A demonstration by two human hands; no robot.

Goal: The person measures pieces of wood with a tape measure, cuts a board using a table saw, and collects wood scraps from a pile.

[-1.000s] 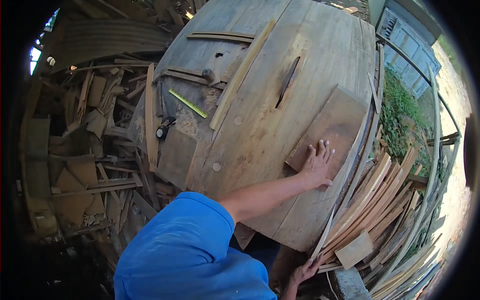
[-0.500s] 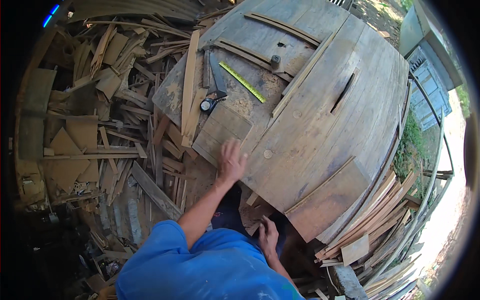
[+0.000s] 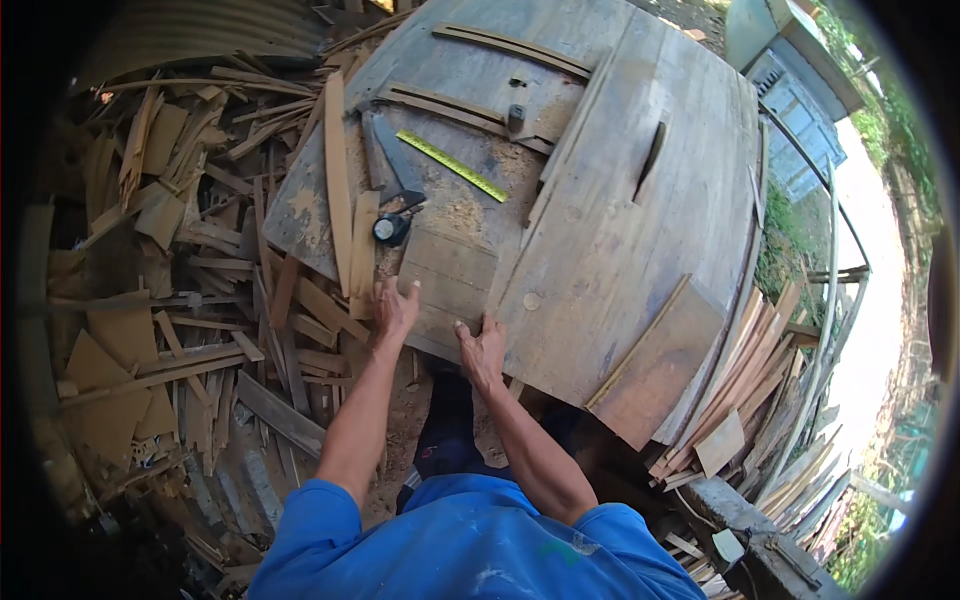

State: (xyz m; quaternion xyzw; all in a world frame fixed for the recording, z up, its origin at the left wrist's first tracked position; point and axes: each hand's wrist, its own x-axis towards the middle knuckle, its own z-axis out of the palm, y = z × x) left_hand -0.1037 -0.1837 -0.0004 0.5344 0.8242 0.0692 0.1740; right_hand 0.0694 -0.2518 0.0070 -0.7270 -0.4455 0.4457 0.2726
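A square, weathered board [image 3: 448, 275] lies at the near left of the large wooden worktop [image 3: 630, 260]. My left hand [image 3: 398, 310] grips its left edge, and my right hand [image 3: 482, 350] holds its near right corner. Just beyond the board are a black-and-grey round-ended object [image 3: 388, 230], which I cannot make out clearly, and a dark metal square [image 3: 395, 160]. A yellow tape or rule [image 3: 450, 162] lies diagonally by some sawdust. Long wooden strips [image 3: 336, 190] run along the worktop's left side. A reddish-brown panel [image 3: 655, 365] rests at the near right.
Heaped offcuts [image 3: 170, 350] fill the left side. Stacked slats [image 3: 730, 400] lean along the right, beside bent rails [image 3: 830, 300] and a concrete block [image 3: 740, 530]. A weathered blue door [image 3: 800, 130] stands at the back right. My legs are below the worktop's near edge.
My left hand moved from the reddish-brown panel across to the square board and now grips it. My right hand rose from below the worktop to take that board's near corner.
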